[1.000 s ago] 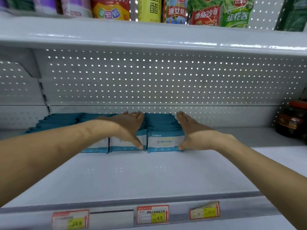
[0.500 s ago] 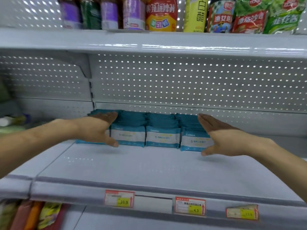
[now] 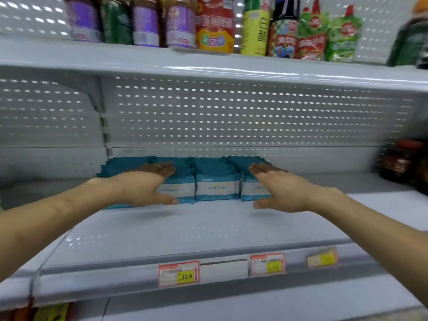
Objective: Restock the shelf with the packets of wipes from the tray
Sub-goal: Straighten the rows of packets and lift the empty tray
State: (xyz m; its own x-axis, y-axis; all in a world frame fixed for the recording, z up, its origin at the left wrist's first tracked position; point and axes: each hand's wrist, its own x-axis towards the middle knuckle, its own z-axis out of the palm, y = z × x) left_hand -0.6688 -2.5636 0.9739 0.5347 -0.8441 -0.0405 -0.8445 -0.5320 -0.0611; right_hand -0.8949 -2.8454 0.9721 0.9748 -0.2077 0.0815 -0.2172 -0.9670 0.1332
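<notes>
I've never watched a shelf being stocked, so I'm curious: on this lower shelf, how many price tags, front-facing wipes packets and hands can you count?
Paper price tags with yellow price patches on the grey shelf rail: 3
Teal plastic wipes packets with a white front label showing: 3
Bare hands, left hand and right hand: 2
Total: 8

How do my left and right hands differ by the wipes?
The left hand overlaps the left rows of wipes, hiding their fronts; the right hand sits at the right row's outer edge. The left hand's fingers angle rightward, the right hand's leftward. Both are open with straight fingers.
</notes>
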